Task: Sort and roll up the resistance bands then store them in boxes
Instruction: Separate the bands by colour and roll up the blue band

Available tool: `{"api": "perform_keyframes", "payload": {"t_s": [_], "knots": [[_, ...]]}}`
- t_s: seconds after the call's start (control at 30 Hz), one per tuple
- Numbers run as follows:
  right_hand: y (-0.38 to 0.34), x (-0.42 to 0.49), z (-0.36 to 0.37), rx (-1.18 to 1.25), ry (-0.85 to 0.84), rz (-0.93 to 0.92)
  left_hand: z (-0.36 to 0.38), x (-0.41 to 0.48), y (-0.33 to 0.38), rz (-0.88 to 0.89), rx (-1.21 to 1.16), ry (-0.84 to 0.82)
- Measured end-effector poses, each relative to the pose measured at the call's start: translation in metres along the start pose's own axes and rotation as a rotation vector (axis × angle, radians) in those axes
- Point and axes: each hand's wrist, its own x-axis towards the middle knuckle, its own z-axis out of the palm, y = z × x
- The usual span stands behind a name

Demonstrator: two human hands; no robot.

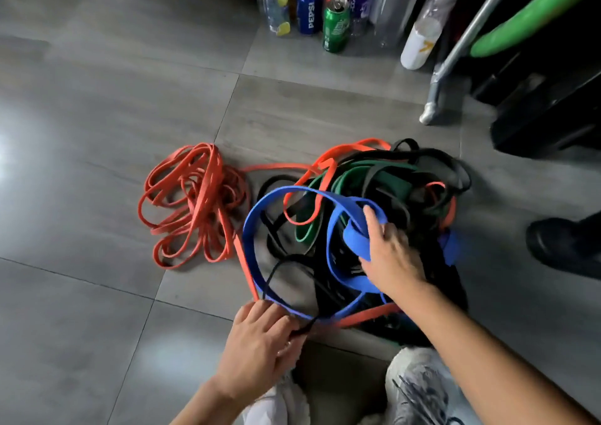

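a heap of resistance bands (383,177) lies on the grey tiled floor (97,99), just ahead of the person's pale shoes (419,389), which the bottom edge cuts off. to its left, and joined to it by one trailing strand, sits a separate loose bundle of thin orange bands (192,203).

the heap mixes black, green, orange and blue strips so tightly that where one band ends and the next begins cannot be made out. a wide green band (357,170) shows in its middle, partly covered by black ones.

the right hand (390,255) grasps a folded part of the wide blue band (257,226), thumb on top; its other fingertips are hidden behind the band. the band's big loop stands out to the left over the floor. the left hand (260,336), near the bottom edge, pinches a thin black band (276,271) between curled fingers; the pinch itself is half hidden by the knuckles.

by the top edge stand a pepsi can (309,11), a green can (336,24) and clear bottles (276,1) with their tops cropped. at the right are a white bottle (419,44), a slanted metal leg (455,50), a green tube (527,11) and a black shoe (562,245), in dark shadow.
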Motion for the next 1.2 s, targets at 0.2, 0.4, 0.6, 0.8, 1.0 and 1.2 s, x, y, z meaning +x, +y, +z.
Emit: {"api": "perform_keyframes", "payload": {"t_s": [0.2, 0.4, 0.6, 0.8, 1.0, 1.2], "knots": [[-0.042, -0.011, 0.052, -0.308, -0.407, -0.231, 0.013, -0.014, -0.017, 0.032, 0.042, -0.111], [-0.035, 0.001, 0.055, -0.341, -0.218, -0.222, 0.014, 0.002, -0.014, 0.058, 0.046, -0.182], [-0.008, -0.007, 0.037, -0.147, -0.042, -0.261, 0.008, 0.007, -0.012, 0.064, 0.057, -0.168], [0.007, 0.010, -0.025, 0.118, 0.039, -0.175, -0.010, 0.023, -0.003, 0.037, -0.027, -0.066], [0.021, 0.027, -0.071, 0.329, -0.082, 0.051, -0.043, 0.034, -0.009, -0.076, -0.158, -0.041], [0.023, 0.011, -0.097, 0.695, 0.090, 0.096, -0.044, 0.048, -0.004, -0.418, -0.209, 0.145]]}}
